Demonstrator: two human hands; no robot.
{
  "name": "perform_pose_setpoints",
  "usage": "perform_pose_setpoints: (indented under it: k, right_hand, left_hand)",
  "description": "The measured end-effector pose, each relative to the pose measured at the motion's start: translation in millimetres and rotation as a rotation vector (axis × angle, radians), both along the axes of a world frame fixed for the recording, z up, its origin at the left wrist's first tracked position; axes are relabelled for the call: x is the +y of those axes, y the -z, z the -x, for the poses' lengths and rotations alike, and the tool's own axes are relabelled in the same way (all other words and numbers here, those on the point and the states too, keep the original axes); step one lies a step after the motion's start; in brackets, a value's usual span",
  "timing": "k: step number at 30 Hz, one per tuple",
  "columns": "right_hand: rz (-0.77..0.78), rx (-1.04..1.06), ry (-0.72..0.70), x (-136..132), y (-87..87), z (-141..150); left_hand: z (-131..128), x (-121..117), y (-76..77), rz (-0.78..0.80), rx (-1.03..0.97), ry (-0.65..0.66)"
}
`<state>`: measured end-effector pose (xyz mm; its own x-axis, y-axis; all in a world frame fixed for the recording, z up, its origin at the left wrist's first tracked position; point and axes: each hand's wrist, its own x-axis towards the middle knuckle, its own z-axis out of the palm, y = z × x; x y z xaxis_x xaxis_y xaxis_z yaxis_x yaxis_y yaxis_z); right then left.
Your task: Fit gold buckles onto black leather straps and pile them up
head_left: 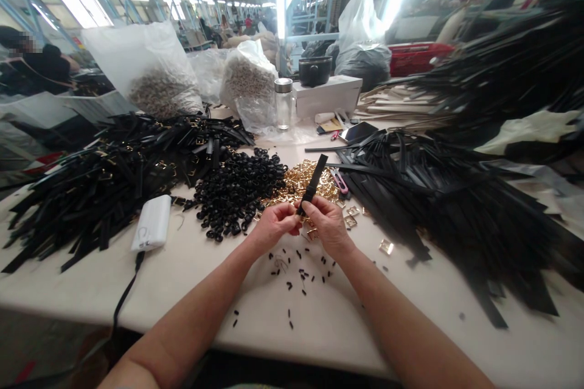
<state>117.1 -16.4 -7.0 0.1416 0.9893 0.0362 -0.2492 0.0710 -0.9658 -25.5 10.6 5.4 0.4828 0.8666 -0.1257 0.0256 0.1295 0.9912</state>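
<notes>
A short black strap point(314, 177) stands up at a slant above the table, gripped between the thumb and fingers of my right hand point(329, 226). Close by its lower end, my left hand point(277, 222) is closed in a pinch, and its fingertips hide whatever lies between them. Just beyond my hands is a heap of gold buckles point(303, 177), with a few loose ones near my right hand. To the left of these lies a pile of small black loops point(237, 191). Small black bits point(301, 276) are scattered on the table below my wrists.
Finished-looking straps with buckles point(114, 164) are heaped left, plain black straps point(410, 194) right. A white power bank point(152, 223) with a cable lies front left. Behind stand a glass bottle point(283, 106), a white box point(326, 96), bags of small parts point(249, 76) and a phone point(358, 132).
</notes>
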Motion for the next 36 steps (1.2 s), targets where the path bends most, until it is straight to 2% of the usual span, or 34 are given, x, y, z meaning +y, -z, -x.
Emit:
perform_pose_setpoints:
  k: [8, 12, 18, 20, 22, 25, 28, 30, 33, 36]
  right_hand:
    - [-0.057, -0.026, 0.036, -1, 0.1, 3]
    - [-0.041, 0.062, 0.001, -1, -0.1, 4]
    - [-0.035, 0.054, -0.031, -1, -2.3, 1]
    - [-0.063, -0.022, -0.046, 0, -2.0, -2]
    - [-0.113, -0.165, -0.047, 2, -1.4, -6]
    - [-0.205, -0.491, -0.057, 2, -1.3, -12]
    - [-0.272, -0.829, -0.104, 0, -1.9, -14]
    - [-0.280, -0.970, -0.117, -1, -1.7, -14]
    - [-0.244, -0.980, -0.108, -1, -0.3, -13]
    - [-0.196, -0.796, -0.168, 0, 0.3, -12]
  left_hand:
    - [-1, -1, 5.4, -0.003, -0.023, -0.038]
    - [2, 3, 10.8, -0.020, -0.041, 0.025]
    - [7, 4, 7.1, -0.224, 0.065, 0.061]
    - [8, 4, 4.1, -0.307, 0.119, 0.014]
    - [9, 5, 1.5, -0.304, 0.118, -0.060]
    - [8, 7, -0.9, -0.146, 0.004, -0.124]
    - [7, 8, -1.7, -0.011, -0.081, -0.096]
    - [6, 8, -2.0, 0.019, -0.098, -0.100]
    - [4, 8, -2.3, 0.027, -0.108, -0.153]
    - [3, 9, -1.7, 0.030, -0.122, -0.199]
